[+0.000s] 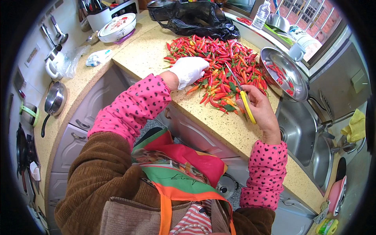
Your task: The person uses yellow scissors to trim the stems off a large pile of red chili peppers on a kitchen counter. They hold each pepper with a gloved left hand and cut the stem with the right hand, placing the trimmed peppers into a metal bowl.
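A large heap of red and orange chili peppers (217, 50), some with green stems and leaves, lies on the speckled yellow countertop (141, 55). My left hand (189, 70), in a white glove, rests at the heap's left side with its fingers curled down; whether they grip a pepper is hidden. My right hand (260, 110) is bare and holds a pair of scissors by their yellow handles (247, 107). The scissor blades (233, 73) point away from me over the peppers and look closed. Right of the heap, a stainless steel bowl (268, 77) contains several red chili pieces.
A black plastic bag (202, 20) lies behind the heap. The steel sink (296, 132) is set in the counter at right, near the bowl. At back left stand a lidded floral dish (117, 28) and a white mug (54, 67). A saucepan (55, 98) sits on the left counter.
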`<state>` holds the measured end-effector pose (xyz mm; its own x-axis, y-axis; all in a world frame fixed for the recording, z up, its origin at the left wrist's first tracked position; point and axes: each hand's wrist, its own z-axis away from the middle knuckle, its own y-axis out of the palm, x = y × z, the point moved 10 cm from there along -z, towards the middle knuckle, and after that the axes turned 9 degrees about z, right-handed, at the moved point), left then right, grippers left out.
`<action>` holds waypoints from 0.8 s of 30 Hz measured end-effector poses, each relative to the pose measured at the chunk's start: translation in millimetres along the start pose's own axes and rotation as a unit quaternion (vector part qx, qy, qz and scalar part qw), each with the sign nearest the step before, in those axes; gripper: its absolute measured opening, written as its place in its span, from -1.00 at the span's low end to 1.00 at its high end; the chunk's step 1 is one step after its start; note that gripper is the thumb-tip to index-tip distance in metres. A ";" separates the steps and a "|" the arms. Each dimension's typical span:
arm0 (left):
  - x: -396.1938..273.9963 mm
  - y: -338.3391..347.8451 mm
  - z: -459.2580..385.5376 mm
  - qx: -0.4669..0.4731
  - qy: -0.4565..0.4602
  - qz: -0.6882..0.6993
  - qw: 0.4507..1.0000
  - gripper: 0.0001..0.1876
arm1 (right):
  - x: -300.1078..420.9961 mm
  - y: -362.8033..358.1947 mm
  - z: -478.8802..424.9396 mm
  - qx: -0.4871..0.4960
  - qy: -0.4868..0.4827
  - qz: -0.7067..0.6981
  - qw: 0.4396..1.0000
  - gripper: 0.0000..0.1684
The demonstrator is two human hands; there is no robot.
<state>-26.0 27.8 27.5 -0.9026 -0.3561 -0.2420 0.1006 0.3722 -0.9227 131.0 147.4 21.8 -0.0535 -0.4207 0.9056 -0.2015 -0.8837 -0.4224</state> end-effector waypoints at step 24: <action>34.2 3.0 -7.9 -0.029 -0.167 0.616 0.769 -0.79 | -2.0 -2.7 -2.0 -0.006 0.001 -0.006 1.000 -0.57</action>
<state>-59.9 23.5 18.8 0.0215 0.1010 -0.9947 0.7654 0.6384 0.0813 129.7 151.0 21.2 -0.0537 -0.4097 0.9106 -0.2148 -0.8859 -0.4113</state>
